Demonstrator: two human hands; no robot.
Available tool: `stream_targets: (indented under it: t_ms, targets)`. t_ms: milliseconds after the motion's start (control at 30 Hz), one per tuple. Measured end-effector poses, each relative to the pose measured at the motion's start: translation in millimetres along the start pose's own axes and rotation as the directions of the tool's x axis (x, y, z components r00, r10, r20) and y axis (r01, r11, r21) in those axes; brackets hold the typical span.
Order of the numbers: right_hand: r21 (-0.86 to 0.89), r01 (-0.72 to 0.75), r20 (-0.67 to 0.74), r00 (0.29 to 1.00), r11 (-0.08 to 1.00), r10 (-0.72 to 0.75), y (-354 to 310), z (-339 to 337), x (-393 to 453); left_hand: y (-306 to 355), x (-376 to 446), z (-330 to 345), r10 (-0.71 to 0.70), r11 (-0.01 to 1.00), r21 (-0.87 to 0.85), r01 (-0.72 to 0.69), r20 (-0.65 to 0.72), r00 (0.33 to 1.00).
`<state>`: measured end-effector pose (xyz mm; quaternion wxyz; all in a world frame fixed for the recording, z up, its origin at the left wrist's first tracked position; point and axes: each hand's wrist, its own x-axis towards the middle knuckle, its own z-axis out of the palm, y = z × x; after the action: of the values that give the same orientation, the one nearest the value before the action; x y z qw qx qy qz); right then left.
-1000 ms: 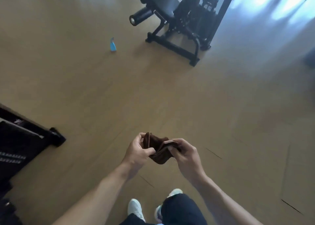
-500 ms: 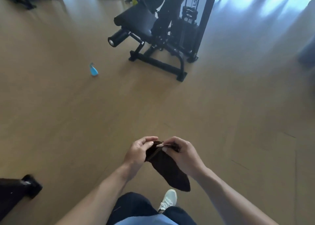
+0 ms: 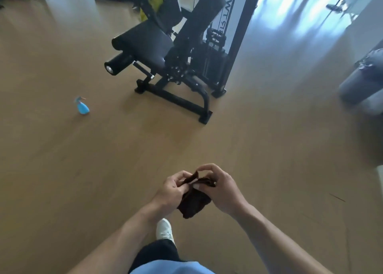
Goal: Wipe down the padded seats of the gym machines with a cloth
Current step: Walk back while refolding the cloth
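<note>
Dark brown terry cloth [image 3: 193, 201], bunched and partly folded, held at waist height between both hands, near centre of view, above the tan wood-look floor [image 3: 269, 149]. Left hand [image 3: 172, 190] pinches the cloth's upper left edge, fingers together on the fabric; right hand [image 3: 222, 187] grips the upper right part, thumb and forefinger clamped on a fold, the other fingers curled loosely above it. Lower part of the cloth hangs free below the hands. Nothing but the hands touches the cloth. Far centre: black steel gym machine [image 3: 178, 70] with a black padded seat [image 3: 145, 43] and a black foam roller pad [image 3: 118, 65] at its left end; a black padded backrest with a yellow patch [image 3: 159, 6] rises behind the seat. The machine stands well apart from the hands, with open floor between. Small blue plastic spray bottle [image 3: 83, 107] stands on the floor to the left of the machine, also out of reach. One white shoe [image 3: 164, 230] shows below the hands, toe pointing toward the machine. Judgement on progress: for this seat nothing has begun; cloth is being readied, not applied, and no pad is in contact. Cannot tell whether the seat is damp or already cleaned; the surface looks plain matte. Left to do here: close the gap, perhaps collect the bottle, then wipe the seat and its pads. More dark frames at the far left edge, too cropped to judge.
</note>
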<state>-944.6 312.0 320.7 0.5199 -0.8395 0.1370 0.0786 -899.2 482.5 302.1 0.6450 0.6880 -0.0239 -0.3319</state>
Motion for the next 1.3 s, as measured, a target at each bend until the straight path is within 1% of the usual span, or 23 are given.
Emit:
stream_targets:
  t_ms: [133, 167, 267, 333, 400, 433, 467, 533, 600, 667, 767, 800, 833, 900, 933, 967, 1033, 1100, 1133, 1200, 1233, 1267, 1300]
  targets:
    - [-0.127, -0.01, 0.004, 1.0, 0.992, 0.011, -14, -28, 71, 48, 67, -18, -0.033, 0.992, 0.123, 0.023, 0.087, 0.996]
    - [-0.145, 0.0, -0.013, 1.0, 0.989, -0.002, -17, -34, 87, 59, 82, -23, -0.054, 0.987, 0.158, 0.038, 0.097, 0.994]
    - [-0.134, 0.029, -0.104, 0.994, 0.991, -0.044, -18, -52, 129, 90, 126, -31, -0.117, 0.978, 0.188, 0.089, 0.142, 0.983]
    - [-0.135, 0.045, -0.167, 0.984, 0.99, -0.068, -12, -63, 159, 100, 157, -32, -0.109, 0.961, 0.27, 0.06, 0.17, 0.979]
    - [-0.129, 0.032, -0.185, 0.981, 0.991, -0.056, -6, -76, 190, 99, 192, -32, -0.03, 0.894, 0.445, -0.047, 0.164, 0.986]
    - [-0.132, 0.025, -0.187, 0.981, 0.991, -0.05, -3, -84, 205, 99, 210, -30, 0.012, 0.85, 0.522, -0.076, 0.126, 0.992]
    - [-0.136, 0.026, -0.189, 0.981, 0.99, -0.052, -1, -93, 222, 99, 229, -28, 0.074, 0.823, 0.56, -0.097, 0.064, 0.995]
    - [-0.151, 0.035, -0.192, 0.979, 0.988, -0.064, 2, -116, 256, 106, 266, -22, 0.2, 0.771, 0.626, -0.117, -0.064, 0.978]
    - [-0.178, 0.029, -0.203, 0.977, 0.984, -0.065, 7, -142, 293, 122, 299, -13, 0.23, 0.742, 0.664, -0.09, -0.127, 0.965]
    - [-0.207, 0.0, -0.246, 0.968, 0.978, -0.052, 10, -167, 330, 147, 332, 0, 0.171, 0.764, 0.645, -0.002, -0.2, 0.965]
    - [-0.196, -0.079, -0.274, 0.961, 0.978, 0.022, 10, -196, 378, 180, 385, 25, 0.143, 0.826, 0.558, 0.081, -0.347, 0.927]
    - [-0.155, -0.111, -0.246, 0.967, 0.982, 0.071, 7, -203, 393, 193, 401, 34, 0.12, 0.852, 0.514, 0.096, -0.372, 0.92]
    - [-0.068, -0.151, -0.197, 0.971, 0.986, 0.135, 5, -208, 407, 202, 418, 42, 0.074, 0.894, 0.435, 0.11, -0.386, 0.919]
    - [0.152, -0.21, -0.092, 0.97, 0.966, 0.226, 6, -216, 433, 216, 450, 55, -0.046, 0.963, 0.224, 0.148, -0.406, 0.913]
    - [0.241, -0.219, -0.057, 0.969, 0.946, 0.239, 8, -219, 446, 223, 463, 59, -0.083, 0.975, 0.157, 0.158, -0.405, 0.91]
    - [0.292, -0.223, -0.038, 0.969, 0.93, 0.244, 10, -224, 460, 230, 476, 61, -0.105, 0.982, 0.104, 0.159, -0.4, 0.91]
    - [0.343, -0.239, 0.015, 0.968, 0.909, 0.249, 8, -236, 487, 244, 502, 61, -0.164, 0.986, -0.027, 0.167, -0.371, 0.914]
    - [0.39, -0.253, 0.082, 0.967, 0.885, 0.24, 7, -250, 518, 257, 529, 58, -0.232, 0.967, -0.172, 0.187, -0.299, 0.926]
    - [0.394, -0.254, 0.094, 0.967, 0.883, 0.236, 8, -256, 533, 261, 541, 54, -0.249, 0.956, -0.219, 0.196, -0.252, 0.935]
    - [0.356, -0.244, 0.081, 0.97, 0.902, 0.231, 12, -266, 569, 267, 566, 45, -0.245, 0.949, -0.245, 0.198, -0.176, 0.953]
    - [0.333, -0.243, 0.083, 0.97, 0.911, 0.228, 14, -271, 586, 266, 581, 39, -0.238, 0.952, -0.235, 0.195, -0.168, 0.957]
    - [0.307, -0.24, 0.08, 0.971, 0.921, 0.226, 15, -274, 603, 261, 598, 31, -0.225, 0.964, -0.187, 0.188, -0.196, 0.955]
    - [0.27, -0.236, 0.084, 0.972, 0.934, 0.221, 13, -278, 621, 256, 616, 22, -0.196, 0.98, -0.088, 0.179, -0.256, 0.946]
